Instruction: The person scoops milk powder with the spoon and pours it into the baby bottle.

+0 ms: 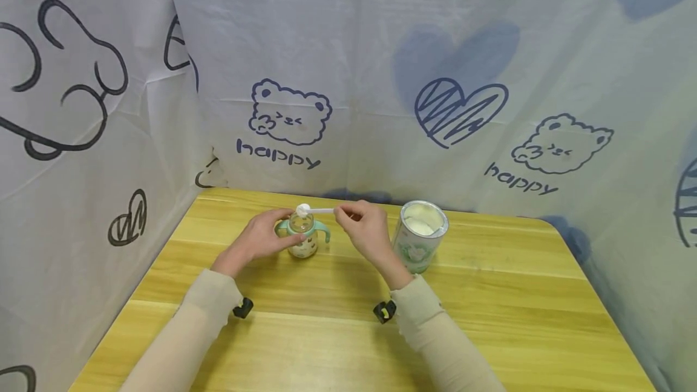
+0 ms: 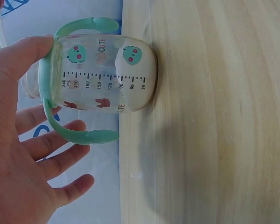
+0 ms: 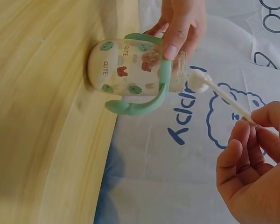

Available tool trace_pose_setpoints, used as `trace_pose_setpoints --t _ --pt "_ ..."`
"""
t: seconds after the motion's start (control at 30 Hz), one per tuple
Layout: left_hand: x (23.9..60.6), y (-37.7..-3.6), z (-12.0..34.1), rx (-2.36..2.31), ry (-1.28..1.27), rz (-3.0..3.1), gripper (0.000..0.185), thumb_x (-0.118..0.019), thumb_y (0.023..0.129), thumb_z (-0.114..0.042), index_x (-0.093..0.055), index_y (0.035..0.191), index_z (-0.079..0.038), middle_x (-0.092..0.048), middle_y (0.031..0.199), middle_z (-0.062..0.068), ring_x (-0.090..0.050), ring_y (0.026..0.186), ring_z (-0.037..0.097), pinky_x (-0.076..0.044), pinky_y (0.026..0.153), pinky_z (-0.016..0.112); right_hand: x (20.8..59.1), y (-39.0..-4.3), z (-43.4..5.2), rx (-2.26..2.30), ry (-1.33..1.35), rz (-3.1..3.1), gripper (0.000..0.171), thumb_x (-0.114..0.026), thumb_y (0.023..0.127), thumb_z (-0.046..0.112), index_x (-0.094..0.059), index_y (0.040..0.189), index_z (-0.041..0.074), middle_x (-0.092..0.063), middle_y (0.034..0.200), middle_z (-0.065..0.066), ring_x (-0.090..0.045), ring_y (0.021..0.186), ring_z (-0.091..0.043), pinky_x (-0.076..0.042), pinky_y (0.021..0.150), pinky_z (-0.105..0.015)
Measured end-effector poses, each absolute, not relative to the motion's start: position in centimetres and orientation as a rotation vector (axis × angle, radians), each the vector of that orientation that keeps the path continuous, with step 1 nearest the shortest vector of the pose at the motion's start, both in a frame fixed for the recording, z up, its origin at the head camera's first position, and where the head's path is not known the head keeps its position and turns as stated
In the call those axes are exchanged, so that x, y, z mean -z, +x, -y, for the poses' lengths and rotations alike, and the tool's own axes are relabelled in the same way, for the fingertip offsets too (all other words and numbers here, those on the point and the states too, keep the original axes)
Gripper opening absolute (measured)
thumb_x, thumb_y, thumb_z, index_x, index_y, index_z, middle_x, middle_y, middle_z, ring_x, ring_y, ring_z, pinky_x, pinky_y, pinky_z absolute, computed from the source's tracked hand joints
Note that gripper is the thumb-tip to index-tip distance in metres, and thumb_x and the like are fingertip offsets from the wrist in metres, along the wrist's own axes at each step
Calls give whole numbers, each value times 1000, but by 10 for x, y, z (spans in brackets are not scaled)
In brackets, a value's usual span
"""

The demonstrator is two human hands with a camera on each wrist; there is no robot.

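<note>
Two hands over a wooden table [image 1: 490, 319]: left steadies bottle [image 1: 302, 236], right seemingly pinches scoop [image 1: 313, 210].

surface: wooden table [image 1: 490, 319], pale yellow planks | on it: baby bottle [image 1: 302, 236] with green handles, upright | open tin of powder [image 1: 419, 235] stands near the bottle, on its right | both toward the table's far edge
</note>
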State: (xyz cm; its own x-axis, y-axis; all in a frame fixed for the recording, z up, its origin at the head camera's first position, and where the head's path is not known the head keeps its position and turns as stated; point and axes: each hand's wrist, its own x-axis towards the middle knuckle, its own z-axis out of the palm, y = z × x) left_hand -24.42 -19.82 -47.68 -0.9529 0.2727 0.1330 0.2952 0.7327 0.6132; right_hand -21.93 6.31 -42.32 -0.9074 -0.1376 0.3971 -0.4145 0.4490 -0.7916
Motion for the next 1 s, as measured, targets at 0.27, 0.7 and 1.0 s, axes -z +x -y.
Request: trace_pose_setpoints --t 0.27,0.7,1.0 --pt "476 -244 198 1025 -479 2888 78 -79 90 -55 -58 149 -8 -62 148 17 -57 138 41 -46 117 60 426 -220 -63 -1283 597 2401 18 -73 100 17 -84 108 5 -76 89 -8 -66 74 -16 -55 63 -24" --pt "475 -243 198 1004 -489 2884 78 -78 91 -54 -57 150 -7 -61 150 19 -57 138 41 -45 117 60 429 -218 -63 -890 862 2298 12 -77 94 10 -84 101 4 -68 80 -6 -55 62 -12 -43 54 -18" --pt "476 -244 199 1014 -482 2891 79 -78 91 -56 -56 151 -8 -59 151 18 -56 140 41 -45 118 60 436 -220 -65 -517 1024 2166 9 -80 93 14 -85 101 11 -66 82 -2 -55 55 -8 -42 48 -16"
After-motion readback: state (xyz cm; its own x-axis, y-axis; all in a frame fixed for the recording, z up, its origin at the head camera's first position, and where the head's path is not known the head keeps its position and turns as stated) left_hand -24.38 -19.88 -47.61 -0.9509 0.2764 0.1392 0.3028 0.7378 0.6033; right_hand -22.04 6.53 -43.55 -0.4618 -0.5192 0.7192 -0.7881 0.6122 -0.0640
